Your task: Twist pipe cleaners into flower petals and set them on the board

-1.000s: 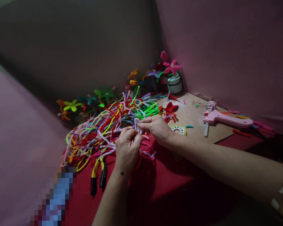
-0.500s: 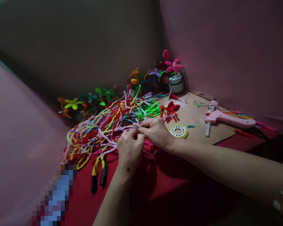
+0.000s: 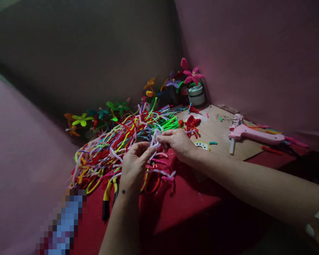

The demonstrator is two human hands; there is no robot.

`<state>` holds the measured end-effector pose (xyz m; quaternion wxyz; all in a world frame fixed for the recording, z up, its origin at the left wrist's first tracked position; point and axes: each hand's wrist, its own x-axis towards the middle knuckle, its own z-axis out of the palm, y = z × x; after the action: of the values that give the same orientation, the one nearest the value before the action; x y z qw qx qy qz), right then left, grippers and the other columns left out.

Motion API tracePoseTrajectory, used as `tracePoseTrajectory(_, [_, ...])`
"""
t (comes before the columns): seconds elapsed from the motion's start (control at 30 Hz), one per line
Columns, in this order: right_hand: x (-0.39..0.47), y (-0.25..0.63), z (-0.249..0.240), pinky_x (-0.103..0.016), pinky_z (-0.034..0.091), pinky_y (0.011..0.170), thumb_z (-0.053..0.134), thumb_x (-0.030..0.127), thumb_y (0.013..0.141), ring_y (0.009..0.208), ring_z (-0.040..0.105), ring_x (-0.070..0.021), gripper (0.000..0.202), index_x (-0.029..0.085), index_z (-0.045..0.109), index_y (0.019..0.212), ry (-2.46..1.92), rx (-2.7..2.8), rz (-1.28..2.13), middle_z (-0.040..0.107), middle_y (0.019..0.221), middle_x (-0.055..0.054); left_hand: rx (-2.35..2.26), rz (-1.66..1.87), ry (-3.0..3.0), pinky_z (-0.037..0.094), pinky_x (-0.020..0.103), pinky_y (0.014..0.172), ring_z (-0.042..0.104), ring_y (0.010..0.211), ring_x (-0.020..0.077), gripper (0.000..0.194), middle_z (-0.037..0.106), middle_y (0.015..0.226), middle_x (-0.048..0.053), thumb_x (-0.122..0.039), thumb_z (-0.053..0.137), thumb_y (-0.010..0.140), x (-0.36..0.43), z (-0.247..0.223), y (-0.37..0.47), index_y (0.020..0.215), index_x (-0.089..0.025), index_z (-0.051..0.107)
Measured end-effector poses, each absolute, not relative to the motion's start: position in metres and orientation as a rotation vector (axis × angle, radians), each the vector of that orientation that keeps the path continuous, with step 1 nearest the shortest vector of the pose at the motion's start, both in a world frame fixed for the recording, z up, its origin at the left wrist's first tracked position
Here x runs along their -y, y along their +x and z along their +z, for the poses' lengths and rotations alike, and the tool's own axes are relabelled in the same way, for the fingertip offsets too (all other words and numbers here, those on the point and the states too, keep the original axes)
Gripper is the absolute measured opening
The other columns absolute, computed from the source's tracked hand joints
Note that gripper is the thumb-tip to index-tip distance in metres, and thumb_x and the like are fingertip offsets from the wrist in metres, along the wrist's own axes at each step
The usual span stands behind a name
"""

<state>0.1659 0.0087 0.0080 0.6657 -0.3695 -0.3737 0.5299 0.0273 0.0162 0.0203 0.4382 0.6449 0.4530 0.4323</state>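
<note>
Between my two hands is a pale lilac pipe cleaner (image 3: 155,136), bent into a loop. My left hand (image 3: 134,161) pinches its lower left part between thumb and fingertips. On the other side, my right hand (image 3: 179,143) is closed on it with thumb and index finger. A big heap of coloured pipe cleaners (image 3: 114,141) lies just behind and left of my hands. Below my fingers, red-handled scissors (image 3: 152,187) and several pink and lilac pipe cleaner pieces (image 3: 164,173) rest on the red cloth.
Pliers (image 3: 107,198) with yellow and black handles lie left of my wrist. A pink glue gun (image 3: 260,134) sits on the wooden board (image 3: 218,120), near a tape roll (image 3: 202,145) and red pieces (image 3: 192,124). Pipe cleaner flowers (image 3: 192,76) and a grey-white jar (image 3: 196,95) stand at the back.
My hands have moved apart, the left one leftward. The lilac pipe cleaner, mostly covered before, now shows as a loop. The scissors' handles have come into sight, and my right forearm partly covers the tape roll.
</note>
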Motion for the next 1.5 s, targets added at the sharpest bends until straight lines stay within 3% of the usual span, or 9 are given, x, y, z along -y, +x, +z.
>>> tracePoseTrajectory(0.2, [-0.006, 0.164, 0.007, -0.02, 0.028, 0.041, 0.061, 0.019, 0.063, 0.039, 0.038, -0.0046, 0.013, 0.01, 0.061, 0.054, -0.838, 0.94, 1.121, 0.05, 0.043, 0.004, -0.793, 0.883, 1.057, 0.039, 0.018, 0.05, 0.05, 0.055, 0.0062, 0.022, 0.056, 0.069, 0.0, -0.013, 0.07, 0.06, -0.02, 0.022, 0.027, 0.076, -0.011, 0.055])
tracePoseTrajectory(0.33, [-0.006, 0.164, 0.004, -0.021, 0.027, 0.042, 0.061, 0.024, 0.065, 0.042, 0.037, -0.0052, 0.016, 0.01, 0.064, 0.059, -0.89, 1.046, 1.063, 0.05, 0.046, 0.004, -0.778, 1.011, 1.081, 0.037, 0.018, 0.045, 0.044, 0.045, 0.0049, 0.021, 0.049, 0.055, -0.005, -0.014, 0.07, 0.06, -0.013, 0.023, 0.036, 0.071, -0.013, 0.052])
tracePoseTrajectory(0.47, [-0.005, 0.164, 0.004, -0.021, 0.027, 0.043, 0.059, 0.023, 0.066, 0.042, 0.037, -0.0052, 0.016, 0.01, 0.063, 0.057, -0.91, 1.116, 1.06, 0.048, 0.045, 0.004, -0.925, 1.292, 1.401, 0.037, 0.019, 0.044, 0.044, 0.043, 0.0056, 0.021, 0.05, 0.054, -0.006, -0.018, 0.069, 0.062, -0.003, 0.02, 0.043, 0.073, -0.015, 0.052])
tracePoseTrajectory(0.63, [-0.004, 0.163, 0.005, -0.021, 0.028, 0.042, 0.059, 0.022, 0.064, 0.041, 0.038, -0.0056, 0.014, 0.011, 0.063, 0.056, -0.85, 1.087, 1.165, 0.048, 0.043, 0.004, -1.137, 1.531, 1.999, 0.042, 0.021, 0.056, 0.052, 0.058, 0.0088, 0.016, 0.055, 0.067, -0.003, -0.024, 0.065, 0.069, 0.003, 0.008, 0.043, 0.078, -0.017, 0.053])
tracePoseTrajectory(0.87, [-0.006, 0.164, 0.002, -0.021, 0.028, 0.041, 0.066, 0.024, 0.059, 0.039, 0.04, -0.0059, 0.015, 0.012, 0.059, 0.053, -0.734, 1.022, 1.336, 0.05, 0.044, 0.003, -1.021, 1.504, 2.467, 0.042, 0.023, 0.066, 0.051, 0.073, 0.0119, 0.007, 0.051, 0.079, 0.001, -0.015, 0.06, 0.072, -0.005, 0.008, 0.04, 0.072, -0.018, 0.054])
tracePoseTrajectory(0.97, [-0.006, 0.164, 0.001, -0.021, 0.025, 0.039, 0.069, 0.025, 0.055, 0.038, 0.04, -0.0057, 0.017, 0.012, 0.06, 0.054, -0.703, 0.965, 1.458, 0.05, 0.044, 0.002, -0.892, 1.382, 2.314, 0.044, 0.024, 0.068, 0.053, 0.083, 0.0142, 0.008, 0.053, 0.09, 0.004, -0.017, 0.061, 0.071, -0.009, 0.009, 0.038, 0.076, -0.018, 0.055])
tracePoseTrajectory(1.13, [-0.008, 0.164, 0.001, -0.021, 0.023, 0.037, 0.071, 0.025, 0.054, 0.037, 0.039, -0.0059, 0.017, 0.011, 0.06, 0.052, -0.748, 0.87, 1.425, 0.05, 0.043, 0.001, -0.993, 1.123, 2.283, 0.042, 0.022, 0.059, 0.054, 0.062, 0.0114, 0.008, 0.057, 0.069, -0.002, -0.022, 0.056, 0.075, -0.012, 0.007, 0.034, 0.079, -0.02, 0.049])
tracePoseTrajectory(1.27, [-0.009, 0.165, 0.003, -0.021, 0.025, 0.037, 0.07, 0.024, 0.053, 0.037, 0.038, -0.0062, 0.017, 0.012, 0.058, 0.051, -0.781, 0.821, 1.381, 0.049, 0.042, 0.002, -1.116, 1.062, 2.29, 0.042, 0.021, 0.056, 0.057, 0.059, 0.0119, 0.013, 0.06, 0.071, -0.002, -0.021, 0.05, 0.078, -0.01, 0.008, 0.033, 0.09, -0.021, 0.045])
tracePoseTrajectory(1.5, [-0.01, 0.167, 0.002, -0.019, 0.028, 0.036, 0.066, 0.018, 0.055, 0.042, 0.041, -0.0067, 0.011, 0.012, 0.058, 0.056, -0.744, 0.69, 1.507, 0.052, 0.05, 0.001, -1.203, 0.992, 2.36, 0.04, 0.024, 0.059, 0.058, 0.063, 0.0155, 0.037, 0.063, 0.074, 0.001, -0.023, 0.047, 0.079, -0.009, 0.008, 0.035, 0.116, -0.02, 0.041])
